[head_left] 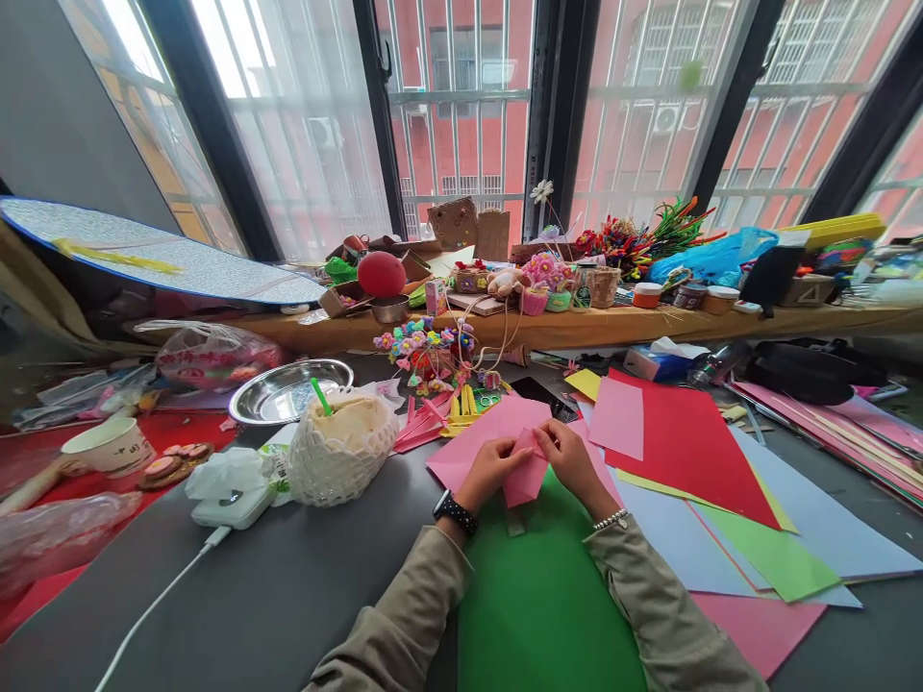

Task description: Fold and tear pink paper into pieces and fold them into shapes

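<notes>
Both hands hold a small folded piece of pink paper (525, 478) over the table. My left hand (497, 469) grips its left side, with thumb and fingers closed on it. On the upper right side, my right hand (569, 459) pinches the same paper. Behind and under the hands lies a larger pink sheet (461, 459). A green sheet (552, 596) lies on the table below my forearms. Just left of the pink sheet are folded yellow paper strips (461, 411) and pink paper strips (418, 428). Part of the folded paper is hidden by my fingers.
Coloured sheets, with a red sheet (692, 447) on top, spread to the right. On the left stand a coconut in white netting (338, 457), a metal bowl (249, 399), a white charger with a cable (235, 509) and a paper cup (108, 447). Crafts crowd the wooden ledge (332, 333).
</notes>
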`<state>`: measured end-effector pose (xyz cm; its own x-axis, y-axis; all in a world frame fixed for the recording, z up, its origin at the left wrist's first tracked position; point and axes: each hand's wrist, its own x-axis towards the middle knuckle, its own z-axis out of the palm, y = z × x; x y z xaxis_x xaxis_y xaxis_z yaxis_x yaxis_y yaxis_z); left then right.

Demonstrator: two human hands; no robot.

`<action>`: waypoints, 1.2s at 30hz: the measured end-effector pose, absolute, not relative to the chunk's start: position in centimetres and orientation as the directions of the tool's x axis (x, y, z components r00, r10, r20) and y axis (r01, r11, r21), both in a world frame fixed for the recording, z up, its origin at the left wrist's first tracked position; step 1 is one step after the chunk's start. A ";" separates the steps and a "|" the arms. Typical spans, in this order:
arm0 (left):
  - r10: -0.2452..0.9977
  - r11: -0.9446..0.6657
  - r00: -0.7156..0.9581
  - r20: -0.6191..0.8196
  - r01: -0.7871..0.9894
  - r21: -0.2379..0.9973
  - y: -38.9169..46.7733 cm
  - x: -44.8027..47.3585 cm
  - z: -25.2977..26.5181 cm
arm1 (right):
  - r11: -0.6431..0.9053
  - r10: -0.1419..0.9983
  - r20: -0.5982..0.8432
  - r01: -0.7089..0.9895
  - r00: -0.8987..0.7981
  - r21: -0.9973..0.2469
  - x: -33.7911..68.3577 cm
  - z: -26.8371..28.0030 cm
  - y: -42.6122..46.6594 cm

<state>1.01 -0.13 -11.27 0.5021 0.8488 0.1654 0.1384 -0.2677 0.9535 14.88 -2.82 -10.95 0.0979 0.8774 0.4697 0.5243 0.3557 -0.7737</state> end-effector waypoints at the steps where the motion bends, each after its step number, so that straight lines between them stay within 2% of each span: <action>1: 0.852 -0.259 0.498 0.162 0.134 0.957 -0.1 1.0 -11.2 | 0.351 0.881 0.462 0.508 0.106 -0.786 14.9 -11.0 -2.8; 6: 0.869 -0.201 0.477 0.132 0.096 0.975 -0.3 1.0 -11.2 | 0.319 0.904 0.402 0.392 0.149 -0.863 15.2 -10.9 -2.9; 12: 0.899 -0.155 0.418 0.130 0.027 0.987 -0.6 0.9 -10.9 | 0.281 0.944 0.311 0.226 0.109 -0.933 15.2 -10.8 -2.8; 19: 0.980 -0.074 0.172 0.103 -0.168 0.983 -0.3 0.6 -10.4 | 0.180 0.959 0.173 -0.013 0.224 -0.984 15.2 -11.5 -2.4; 23: 0.964 -0.022 0.256 0.077 -0.212 0.977 -0.2 0.8 -10.6 | 0.125 0.978 0.105 -0.103 0.182 -0.987 14.9 -11.5 -2.3; 26: 0.951 -0.022 0.297 0.083 -0.203 0.979 -0.2 1.0 -10.9 | 0.082 0.992 0.070 -0.112 0.109 -0.990 14.4 -11.4 -2.5; 31: 0.957 -0.080 0.249 0.150 -0.270 0.959 -0.3 0.8 -10.9 | 0.049 0.998 0.050 -0.053 -0.023 -0.997 13.8 -11.2 -2.9; 36: 0.945 -0.057 0.289 0.150 -0.306 0.950 -0.4 0.8 -10.8 | 0.073 0.996 0.072 0.023 -0.045 -0.997 13.8 -11.1 -2.9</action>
